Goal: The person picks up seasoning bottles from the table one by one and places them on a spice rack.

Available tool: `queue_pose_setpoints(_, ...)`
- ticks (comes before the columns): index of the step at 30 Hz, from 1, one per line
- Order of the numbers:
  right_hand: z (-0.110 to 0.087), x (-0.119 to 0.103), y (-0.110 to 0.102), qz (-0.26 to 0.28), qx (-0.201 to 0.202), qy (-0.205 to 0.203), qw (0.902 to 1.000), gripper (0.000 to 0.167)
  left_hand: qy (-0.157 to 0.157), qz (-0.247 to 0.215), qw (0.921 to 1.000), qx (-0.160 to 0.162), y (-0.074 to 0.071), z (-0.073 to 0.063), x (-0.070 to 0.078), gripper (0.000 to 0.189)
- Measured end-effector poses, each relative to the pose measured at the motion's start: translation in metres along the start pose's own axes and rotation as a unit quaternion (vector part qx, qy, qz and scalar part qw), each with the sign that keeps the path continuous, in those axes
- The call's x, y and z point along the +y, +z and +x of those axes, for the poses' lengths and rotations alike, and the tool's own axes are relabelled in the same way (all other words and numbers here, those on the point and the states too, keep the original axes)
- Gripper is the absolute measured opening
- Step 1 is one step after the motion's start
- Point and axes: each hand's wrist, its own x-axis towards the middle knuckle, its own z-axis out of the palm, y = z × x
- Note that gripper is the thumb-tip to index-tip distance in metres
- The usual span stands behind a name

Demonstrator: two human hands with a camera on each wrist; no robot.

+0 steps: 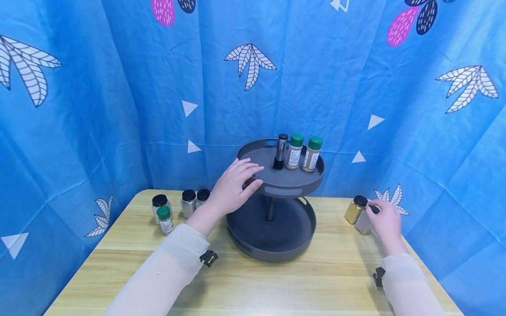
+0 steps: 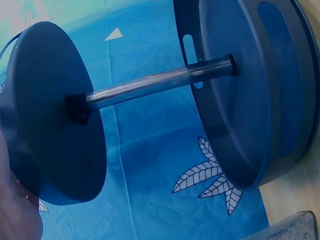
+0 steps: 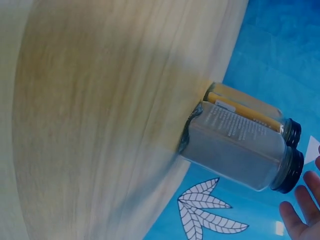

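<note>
A dark grey two-tier turntable (image 1: 272,256) stands on the table. My left hand (image 1: 233,186) is at the left rim of its upper tray (image 1: 253,153), fingers stretched over the edge and thumb low beside the wall. In the left wrist view, part of the left hand (image 2: 20,210) shows by the tray's underside (image 2: 55,130). My right hand (image 1: 386,221) is at the black lid of a clear square jar (image 1: 363,223) with greyish contents. In the right wrist view, its spread fingers (image 3: 306,202) are near the lid (image 3: 290,170). A yellow-filled jar (image 1: 352,213) stands beside that jar.
On the upper tray stand a slim black-capped container (image 1: 280,151) and two green-capped spice bottles (image 1: 294,157). At the table's left are black-lidded jars (image 1: 188,206) and a green-capped bottle (image 1: 166,224). A blue patterned curtain (image 1: 253,109) hangs behind the table (image 1: 272,285).
</note>
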Motion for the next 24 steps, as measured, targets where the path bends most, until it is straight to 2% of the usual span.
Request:
queue_pose_setpoints(15,0.000,0.012,0.008,-0.006,-0.013,-0.009,0.9999,0.024,-0.003,0.004,1.0000,-0.001,0.001,0.000,0.000,0.050)
queue_pose_setpoints(24,0.001,0.020,0.017,-0.012,-0.006,-0.022,0.9997,0.025,0.003,0.006,1.0000,0.002,0.001,0.000,0.000,0.060)
